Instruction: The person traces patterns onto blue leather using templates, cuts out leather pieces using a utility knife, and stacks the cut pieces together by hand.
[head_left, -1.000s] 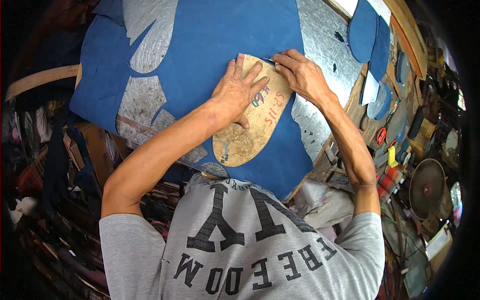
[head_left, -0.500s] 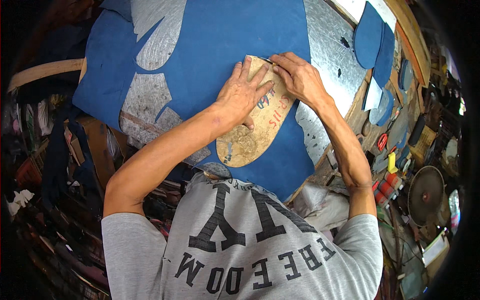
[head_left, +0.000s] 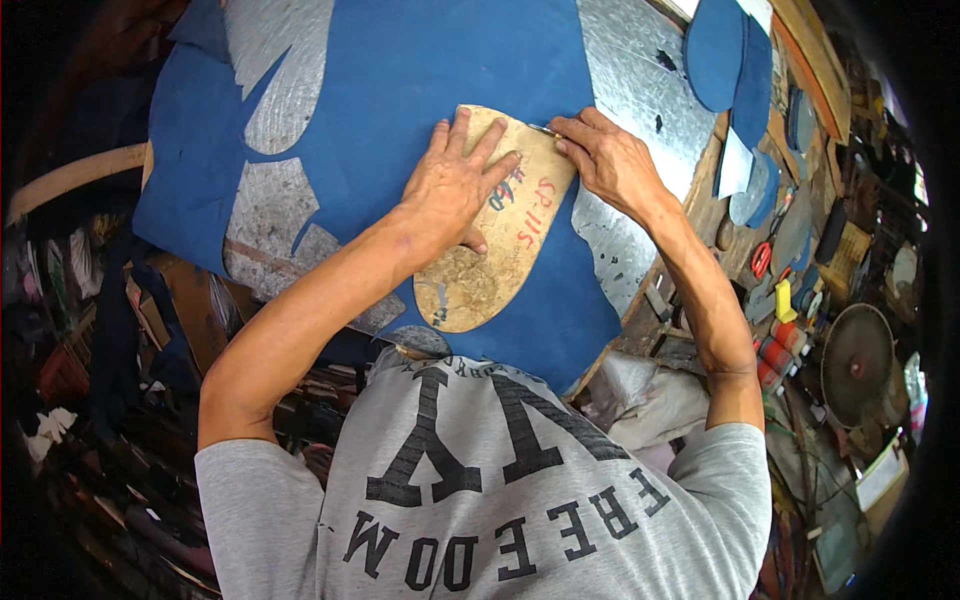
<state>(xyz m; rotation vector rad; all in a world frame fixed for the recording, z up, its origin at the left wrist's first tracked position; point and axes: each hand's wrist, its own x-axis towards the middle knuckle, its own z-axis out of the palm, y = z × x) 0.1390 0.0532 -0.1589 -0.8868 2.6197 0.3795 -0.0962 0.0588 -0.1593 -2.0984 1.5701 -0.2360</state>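
A tan, shoe-sole-shaped template (head_left: 480,270) with handwritten marks lies flat on a blue sheet (head_left: 420,60) that looks like leather or a similar material. My left hand (head_left: 455,180) presses it down, fingers spread over its upper part and thumb apart. At the template's upper right edge, my right hand (head_left: 605,160) pinches a thin pen-like tool (head_left: 540,130) with a silvery tip pointing left. Most of the tool is hidden by the fingers, so whether it is a pen or a blade cannot be told.
Under the sheet is a scratched metal surface (head_left: 650,110), showing through cut-out gaps on the left. Blue sole-shaped pieces (head_left: 715,60) lie at the far right. Red-handled scissors (head_left: 762,258), a yellow object (head_left: 783,300), red bottles (head_left: 778,352) and a round fan (head_left: 857,365) stand further right.
My right hand has slid rightward and slightly nearer along the template's edge with the tool. My left hand stays pressed on the template. The whole view has shifted slightly.
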